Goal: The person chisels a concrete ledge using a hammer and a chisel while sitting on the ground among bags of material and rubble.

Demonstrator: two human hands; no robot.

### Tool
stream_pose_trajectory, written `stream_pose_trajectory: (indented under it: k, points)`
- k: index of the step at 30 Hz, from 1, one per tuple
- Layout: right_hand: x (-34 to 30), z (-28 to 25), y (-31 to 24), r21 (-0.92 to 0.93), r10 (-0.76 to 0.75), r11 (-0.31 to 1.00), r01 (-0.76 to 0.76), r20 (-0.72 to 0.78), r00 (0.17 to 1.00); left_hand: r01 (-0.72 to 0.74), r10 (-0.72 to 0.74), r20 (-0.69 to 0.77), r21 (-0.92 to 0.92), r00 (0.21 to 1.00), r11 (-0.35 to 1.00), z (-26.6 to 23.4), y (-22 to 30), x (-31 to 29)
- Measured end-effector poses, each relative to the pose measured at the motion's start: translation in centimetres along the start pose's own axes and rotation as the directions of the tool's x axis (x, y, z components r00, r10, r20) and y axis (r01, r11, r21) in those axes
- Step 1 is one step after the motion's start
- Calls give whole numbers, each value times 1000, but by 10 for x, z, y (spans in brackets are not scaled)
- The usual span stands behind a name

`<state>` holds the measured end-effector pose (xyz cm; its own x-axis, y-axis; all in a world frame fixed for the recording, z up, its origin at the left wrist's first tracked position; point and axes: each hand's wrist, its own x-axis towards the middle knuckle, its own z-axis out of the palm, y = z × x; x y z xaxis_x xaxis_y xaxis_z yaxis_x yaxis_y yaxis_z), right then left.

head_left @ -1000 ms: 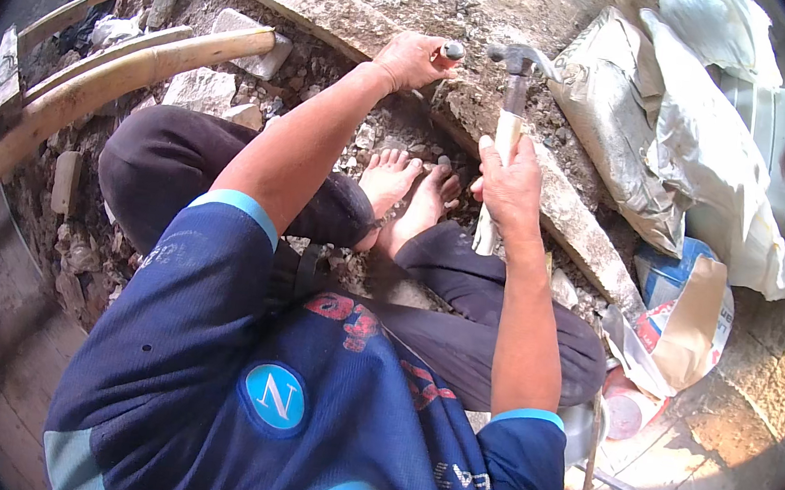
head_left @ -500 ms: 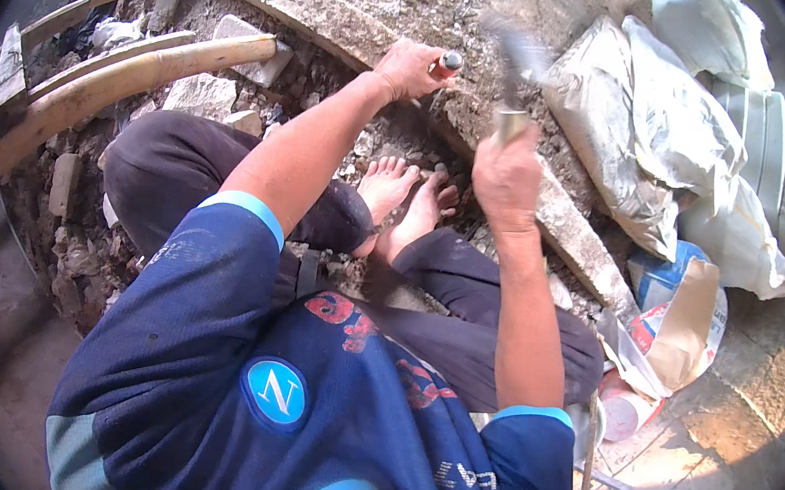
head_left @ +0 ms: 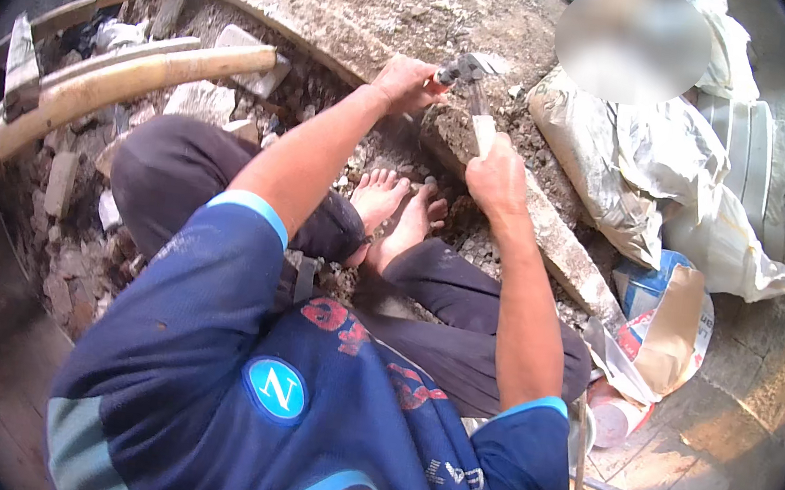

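My right hand point(head_left: 498, 180) is wrapped round the pale handle of a claw hammer point(head_left: 472, 68). Its metal head lies right at the top of the tool in my left hand point(head_left: 405, 85). That tool looks like a chisel with an orange-red handle; the hammer head now covers its end, and its lower part is out of sight. The left fist sits over a long concrete edging strip point(head_left: 550, 222), at the gap where it is broken. My bare feet point(head_left: 395, 209) rest on rubble just below, between both forearms.
White sacks point(head_left: 596, 157) and stacked pale buckets point(head_left: 756, 156) stand at the right. A torn paper bag point(head_left: 673, 330) lies nearer. At left, a thick bamboo pole point(head_left: 150, 77) curves above broken stones point(head_left: 201, 100). Loose soil point(head_left: 420, 6) spreads beyond the strip.
The hammer head has come down and left, from a blurred raised position onto the top of the chisel-like tool. My left hand has stayed nearly in place.
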<state>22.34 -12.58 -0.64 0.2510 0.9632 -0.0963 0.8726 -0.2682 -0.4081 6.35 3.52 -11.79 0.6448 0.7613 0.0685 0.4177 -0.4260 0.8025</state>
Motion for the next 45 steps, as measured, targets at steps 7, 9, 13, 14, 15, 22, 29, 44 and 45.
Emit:
stream_pose_trajectory:
  k: [7, 9, 13, 14, 15, 22, 29, 44, 45]
  points:
    - [-10, -113, -76, 180, -152, 918, 353, -663, 733, 52, -53, -1, 214, 999, 975, -11, 11, -4]
    - [-15, -51, -43, 335, -59, 857, 391, -690, 721, 27, -23, -21, 209, 1000, 978, -1, 14, 1]
    - [-8, 11, 14, -52, -89, 995, 84, -102, 991, 99, -112, 19, 335, 994, 937, -12, 16, 10]
    - [-2, -15, -1, -39, -90, 996, 84, -189, 978, 49, -41, -33, 290, 999, 956, -22, 14, 24]
    - [-9, -40, -22, -9, -76, 997, 76, -228, 971, 32, -17, -65, 239, 998, 971, -21, 5, 17]
    - [-10, -59, -36, 131, -214, 885, 447, -738, 640, 55, -49, -33, 196, 998, 979, 2, 9, -3]
    - [-2, -79, -42, 52, -116, 989, 140, -315, 942, 81, -72, -42, 273, 996, 958, 0, -12, 7]
    - [-3, -141, -92, 390, -62, 868, 308, -531, 845, 156, -152, -35, 215, 988, 964, -15, -9, -10]
    - [-6, -134, -92, 256, -118, 862, 437, -738, 664, 141, -138, -30, 218, 990, 966, -10, -7, -12]
